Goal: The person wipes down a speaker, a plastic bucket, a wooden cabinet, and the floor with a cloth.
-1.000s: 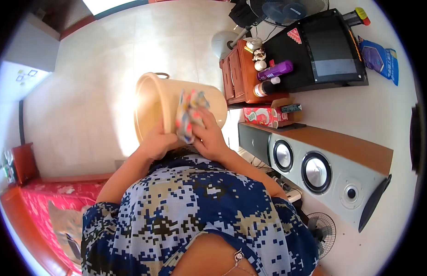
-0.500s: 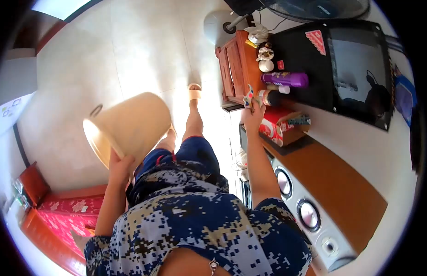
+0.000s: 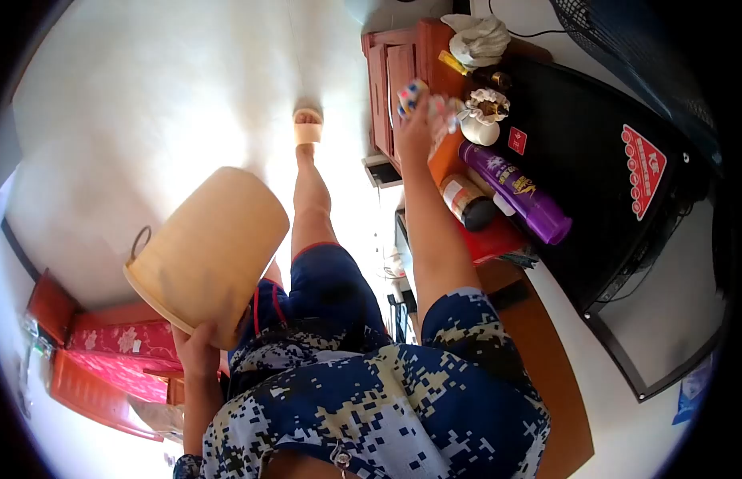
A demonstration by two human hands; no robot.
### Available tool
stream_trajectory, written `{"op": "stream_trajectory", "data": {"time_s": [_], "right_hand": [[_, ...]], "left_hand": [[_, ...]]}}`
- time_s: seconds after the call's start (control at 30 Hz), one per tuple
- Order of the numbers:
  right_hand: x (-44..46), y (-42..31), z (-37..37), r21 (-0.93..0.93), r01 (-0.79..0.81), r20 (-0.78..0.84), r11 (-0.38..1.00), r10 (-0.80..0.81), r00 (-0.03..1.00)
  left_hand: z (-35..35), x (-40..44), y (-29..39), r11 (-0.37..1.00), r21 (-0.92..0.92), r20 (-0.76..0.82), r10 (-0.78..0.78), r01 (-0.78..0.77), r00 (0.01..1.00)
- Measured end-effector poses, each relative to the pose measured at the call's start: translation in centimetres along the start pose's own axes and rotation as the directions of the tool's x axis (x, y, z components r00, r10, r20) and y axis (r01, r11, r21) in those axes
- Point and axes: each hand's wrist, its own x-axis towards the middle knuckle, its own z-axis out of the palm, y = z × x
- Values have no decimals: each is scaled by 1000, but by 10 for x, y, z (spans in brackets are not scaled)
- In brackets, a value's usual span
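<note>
My left hand (image 3: 198, 351) grips the rim of a cream plastic bucket (image 3: 215, 247), which is tilted on its side at the left with its open end toward the lower left. The inside of the bucket is hidden. My right hand (image 3: 415, 132) reaches over the edge of a reddish wooden cabinet (image 3: 395, 88). Its fingers are closed on a crumpled wrapper (image 3: 411, 94) with red and blue spots, partly blurred. Close to that hand stand a small white jar (image 3: 479, 130) and a scrunchie (image 3: 489, 104).
A purple spray can (image 3: 519, 191) and a dark-capped jar (image 3: 467, 203) lie by my right forearm. A black television (image 3: 579, 152) leans behind them, with a fan (image 3: 642, 64) beyond. A brown speaker cabinet (image 3: 539, 375) stands at right, a red-covered bench (image 3: 119, 351) at left.
My right hand has moved up and left with the wrapper, past the jars. The bucket has turned so its opening no longer shows. The view has shifted closer to the cabinet.
</note>
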Motion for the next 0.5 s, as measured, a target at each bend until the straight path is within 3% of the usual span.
{"op": "stream_trajectory", "data": {"time_s": [0.07, 0.2, 0.27, 0.33, 0.43, 0.5], "right_hand": [[22, -5, -3, 13, 126, 34, 992, -127, 991], [-26, 9, -2, 40, 2, 160, 999, -9, 987], [-81, 40, 13, -144, 93, 189, 985, -65, 980], [-116, 56, 4, -58, 103, 217, 993, -88, 972], [-104, 62, -1, -85, 298, 139, 951, -284, 949], [-79, 55, -15, -141, 444, 194, 885, -415, 889]], "left_hand": [[15, 6, 4, 1000, -26, 9, -8, 9, 1000], [31, 10, 13, 996, -80, -24, -47, 45, 999], [36, 16, 17, 994, -98, 36, -55, 58, 998], [36, 19, 20, 991, -104, 48, -75, 79, 996], [33, 29, 20, 988, -112, 11, -105, 105, 994], [31, 46, 21, 986, -108, 35, -120, 123, 992]]}}
